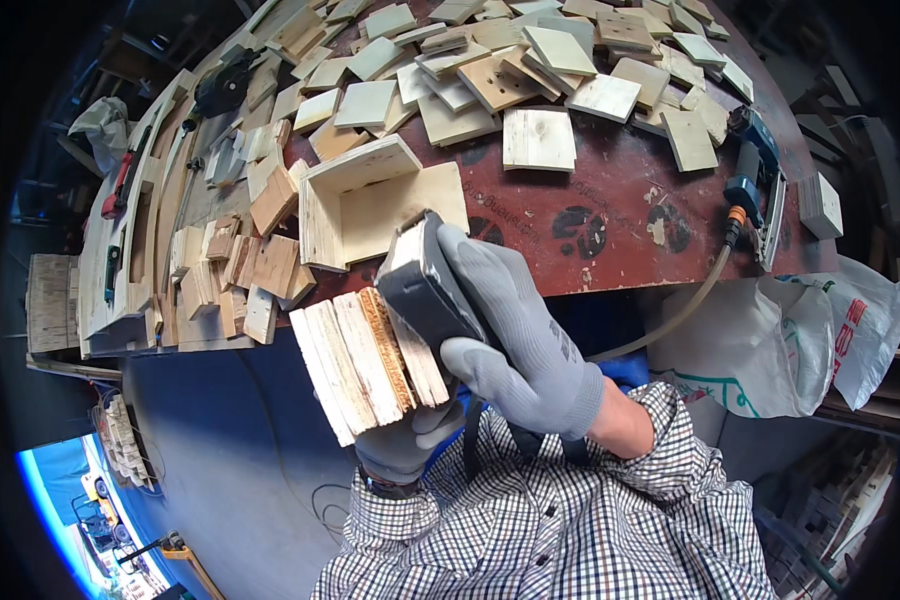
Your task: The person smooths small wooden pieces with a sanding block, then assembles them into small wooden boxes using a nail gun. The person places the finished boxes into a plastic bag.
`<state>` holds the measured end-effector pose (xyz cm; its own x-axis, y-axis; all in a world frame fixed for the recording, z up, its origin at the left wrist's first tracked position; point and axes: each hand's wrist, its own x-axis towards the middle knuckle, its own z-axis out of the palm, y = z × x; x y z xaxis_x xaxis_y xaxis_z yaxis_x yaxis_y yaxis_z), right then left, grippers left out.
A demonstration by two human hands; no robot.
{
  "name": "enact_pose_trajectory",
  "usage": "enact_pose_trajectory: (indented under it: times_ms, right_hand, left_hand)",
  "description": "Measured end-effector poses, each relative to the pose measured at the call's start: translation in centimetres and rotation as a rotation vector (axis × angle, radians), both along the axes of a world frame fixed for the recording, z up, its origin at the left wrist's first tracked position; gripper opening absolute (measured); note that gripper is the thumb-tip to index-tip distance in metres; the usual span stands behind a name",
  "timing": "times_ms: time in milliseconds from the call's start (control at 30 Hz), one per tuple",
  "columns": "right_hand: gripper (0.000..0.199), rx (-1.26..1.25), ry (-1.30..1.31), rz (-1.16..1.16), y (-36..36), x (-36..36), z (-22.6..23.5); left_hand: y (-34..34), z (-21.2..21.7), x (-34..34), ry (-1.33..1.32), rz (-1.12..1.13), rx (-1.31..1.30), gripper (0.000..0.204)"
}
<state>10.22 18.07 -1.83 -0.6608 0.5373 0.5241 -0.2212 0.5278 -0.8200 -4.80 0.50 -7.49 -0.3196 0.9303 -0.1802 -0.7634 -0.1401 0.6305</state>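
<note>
The left hand [402, 447] grips a stack of plywood squares [367, 362] from below, edges flush and upward. The right hand [518, 335] is wrapped around a grey power sander [422, 285] pressed at the stack's 1 o'clock corner, presumably to level them. An open plywood box [375, 200] sits at 12 o'clock.

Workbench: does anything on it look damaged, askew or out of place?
Yes. The red bench top is worn, with dark rings and pale chipped spots. The plywood squares lie scattered and overlapping, not stacked. An open-sided box sits tilted at the front edge.
</note>
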Motion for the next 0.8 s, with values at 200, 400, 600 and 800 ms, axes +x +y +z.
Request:
enact_pose_trajectory:
  times_ms: [200, 400, 600, 800]
  right_hand:
    - [0.071, -0.79, 0.001, 0.051, 3.2, -0.6, 0.1]
    - [0.07, -0.951, -0.142, 0.114, 0.1, 4.0, 0.0]
    - [0.085, 0.047, -0.015, -0.208, -2.2, 2.9, -5.7]
    - [0.093, -0.128, -0.137, -0.192, -1.9, 3.7, -4.8]
  left_hand:
    - [0.2, 1.4, 0.1, -0.083, 0.09, -0.068, 0.09]
    - [2.3, 6.7, -2.4, 1.229, 0.168, -0.358, 0.111]
    - [3.3, 10.7, 0.2, 1.756, 0.108, -0.434, 0.126]
    - [3.0, 10.6, -0.8, 1.847, 0.116, -0.167, 0.121]
